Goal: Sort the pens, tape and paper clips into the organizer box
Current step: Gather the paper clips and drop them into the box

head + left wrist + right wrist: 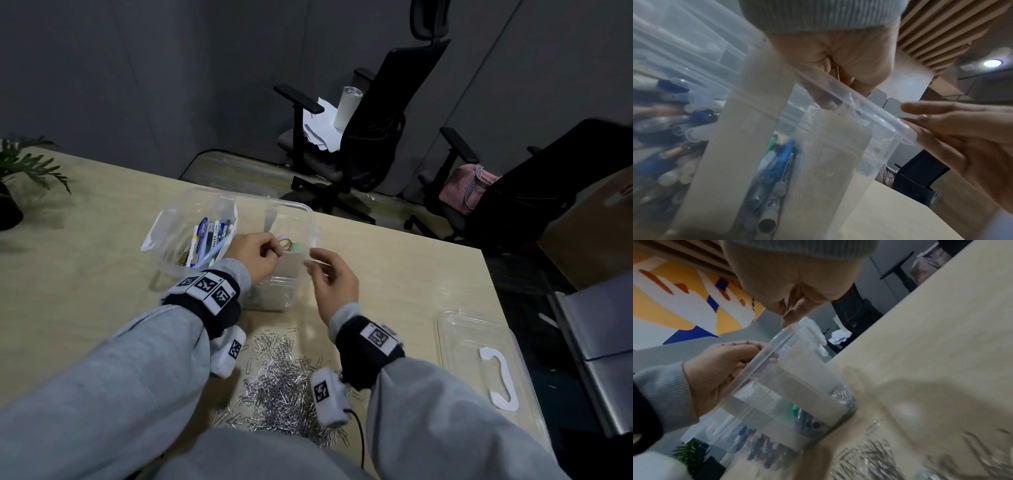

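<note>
Both hands over the clear organizer box (301, 209), which sits on the wooden surface (85, 260).

Head view: left hand (255, 255), fingers curled, hangs over the box's near rim; right hand (330, 277), loosely curled, is at its right edge. Pens (209, 240) stand in the box's left compartment, tape rolls (287, 244) beyond the hands; paper clips (281, 383) lie heaped nearer than the box; a lid (486, 363) lies well right of it. Left wrist view: left hand pinches a thin wire, seemingly a clip. Right wrist view: whether the right hand holds anything cannot be told.
</note>
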`<state>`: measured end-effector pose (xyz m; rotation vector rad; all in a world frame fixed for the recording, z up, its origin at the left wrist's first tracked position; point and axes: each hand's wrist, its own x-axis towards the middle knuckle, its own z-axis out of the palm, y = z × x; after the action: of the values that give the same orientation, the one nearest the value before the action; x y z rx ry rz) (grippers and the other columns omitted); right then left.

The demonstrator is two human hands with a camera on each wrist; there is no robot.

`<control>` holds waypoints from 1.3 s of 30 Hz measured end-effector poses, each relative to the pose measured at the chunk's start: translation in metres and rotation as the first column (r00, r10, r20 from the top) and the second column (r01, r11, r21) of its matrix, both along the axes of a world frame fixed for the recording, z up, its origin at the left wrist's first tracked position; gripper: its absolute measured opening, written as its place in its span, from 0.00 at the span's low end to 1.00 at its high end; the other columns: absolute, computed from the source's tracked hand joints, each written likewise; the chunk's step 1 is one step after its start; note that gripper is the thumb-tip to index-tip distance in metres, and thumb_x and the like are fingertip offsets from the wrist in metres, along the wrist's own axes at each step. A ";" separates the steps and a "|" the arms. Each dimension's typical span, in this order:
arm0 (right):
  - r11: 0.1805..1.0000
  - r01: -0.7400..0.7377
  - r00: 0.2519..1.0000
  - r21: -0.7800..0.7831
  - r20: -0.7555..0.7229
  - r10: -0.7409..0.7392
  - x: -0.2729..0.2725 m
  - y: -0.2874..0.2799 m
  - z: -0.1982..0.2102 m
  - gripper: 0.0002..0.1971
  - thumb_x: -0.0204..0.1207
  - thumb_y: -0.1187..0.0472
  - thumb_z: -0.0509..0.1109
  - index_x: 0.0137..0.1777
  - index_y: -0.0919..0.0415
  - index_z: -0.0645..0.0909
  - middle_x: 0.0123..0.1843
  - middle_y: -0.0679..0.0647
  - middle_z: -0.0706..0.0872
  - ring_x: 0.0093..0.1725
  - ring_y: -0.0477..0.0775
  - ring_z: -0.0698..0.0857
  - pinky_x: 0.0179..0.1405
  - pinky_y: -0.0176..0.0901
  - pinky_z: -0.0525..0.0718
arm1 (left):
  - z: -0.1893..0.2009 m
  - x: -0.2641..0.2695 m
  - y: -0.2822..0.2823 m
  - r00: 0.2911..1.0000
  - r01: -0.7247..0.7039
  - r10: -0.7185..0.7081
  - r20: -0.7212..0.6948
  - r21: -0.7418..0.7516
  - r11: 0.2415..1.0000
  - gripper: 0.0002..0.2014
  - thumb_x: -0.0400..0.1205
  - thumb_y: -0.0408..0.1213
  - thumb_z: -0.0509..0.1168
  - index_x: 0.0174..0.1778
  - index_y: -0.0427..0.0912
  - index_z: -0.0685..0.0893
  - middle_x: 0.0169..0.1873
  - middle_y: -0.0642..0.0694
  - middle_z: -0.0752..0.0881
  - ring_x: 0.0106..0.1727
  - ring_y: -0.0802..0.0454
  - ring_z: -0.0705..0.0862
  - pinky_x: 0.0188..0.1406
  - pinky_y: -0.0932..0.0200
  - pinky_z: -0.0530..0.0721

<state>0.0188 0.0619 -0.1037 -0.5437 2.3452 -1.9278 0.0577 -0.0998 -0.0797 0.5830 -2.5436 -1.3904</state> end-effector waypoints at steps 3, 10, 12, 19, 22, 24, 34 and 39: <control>0.995 0.016 0.999 0.099 -0.041 -0.012 0.007 0.026 -0.018 0.15 0.80 0.67 0.64 0.64 0.51 0.77 0.62 0.50 0.83 0.61 0.43 0.83 0.55 0.37 0.85 | 0.001 0.001 0.001 1.000 0.002 -0.002 0.014 -0.010 1.000 0.15 0.75 0.25 0.61 0.30 0.51 0.83 0.34 0.47 0.88 0.39 0.47 0.88 0.47 0.49 0.89; 0.356 -0.426 0.887 0.832 0.307 0.344 0.031 0.084 -0.093 0.41 0.80 0.40 0.60 0.84 0.53 0.43 0.86 0.56 0.41 0.85 0.58 0.45 0.82 0.53 0.45 | -0.002 -0.002 -0.002 0.998 0.024 -0.028 0.059 0.073 0.997 0.15 0.74 0.25 0.61 0.30 0.50 0.84 0.29 0.47 0.87 0.36 0.46 0.89 0.47 0.47 0.89; 0.258 -0.400 0.875 0.880 0.282 0.393 0.039 0.080 -0.101 0.43 0.79 0.37 0.58 0.84 0.55 0.40 0.85 0.59 0.36 0.84 0.62 0.38 0.80 0.55 0.38 | -0.002 -0.003 -0.002 0.998 0.024 -0.028 0.053 0.073 0.997 0.15 0.74 0.25 0.61 0.30 0.50 0.84 0.28 0.46 0.88 0.35 0.45 0.89 0.46 0.48 0.89; 0.138 -0.519 0.679 0.844 0.308 0.667 0.046 0.035 -0.095 0.51 0.73 0.36 0.67 0.84 0.50 0.37 0.85 0.55 0.36 0.84 0.62 0.36 0.82 0.64 0.40 | 0.002 -0.005 0.002 0.995 0.042 -0.046 0.084 0.054 0.998 0.14 0.73 0.26 0.62 0.28 0.49 0.83 0.28 0.46 0.88 0.34 0.46 0.89 0.47 0.52 0.89; 0.106 -0.559 0.614 0.822 0.324 0.720 0.047 0.019 -0.094 0.51 0.71 0.35 0.69 0.84 0.46 0.40 0.86 0.54 0.38 0.83 0.63 0.36 0.81 0.67 0.40 | 0.002 -0.005 0.000 0.995 0.032 -0.035 0.095 0.036 0.999 0.14 0.72 0.27 0.64 0.26 0.51 0.84 0.28 0.53 0.86 0.37 0.48 0.89 0.49 0.51 0.89; 0.034 -0.563 0.536 0.826 0.334 0.775 0.044 0.017 -0.093 0.49 0.69 0.34 0.70 0.84 0.45 0.47 0.86 0.55 0.40 0.83 0.63 0.36 0.81 0.65 0.39 | 0.002 -0.007 -0.001 0.993 0.046 -0.049 0.104 0.024 0.999 0.13 0.71 0.28 0.65 0.27 0.51 0.84 0.28 0.52 0.87 0.37 0.48 0.88 0.50 0.51 0.88; -0.069 -0.591 0.510 0.804 0.439 0.739 0.042 0.067 -0.081 0.31 0.81 0.47 0.64 0.82 0.50 0.61 0.86 0.49 0.53 0.84 0.52 0.52 0.81 0.56 0.61 | 0.001 -0.011 0.000 0.987 0.090 -0.091 0.131 0.013 0.996 0.07 0.74 0.30 0.65 0.35 0.42 0.88 0.34 0.48 0.87 0.42 0.45 0.88 0.55 0.52 0.87; -0.028 -0.594 0.602 0.804 0.468 0.647 0.056 0.090 -0.073 0.37 0.77 0.43 0.68 0.82 0.42 0.55 0.85 0.46 0.55 0.84 0.52 0.54 0.81 0.58 0.60 | 0.000 -0.012 0.000 0.981 0.125 -0.125 0.145 0.005 0.992 0.08 0.74 0.30 0.65 0.34 0.44 0.86 0.33 0.47 0.88 0.42 0.44 0.87 0.54 0.51 0.87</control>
<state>0.0744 0.1522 -0.1765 -1.1752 2.0503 0.0218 0.0453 -0.0999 -0.0797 0.5514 -2.7407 -1.4313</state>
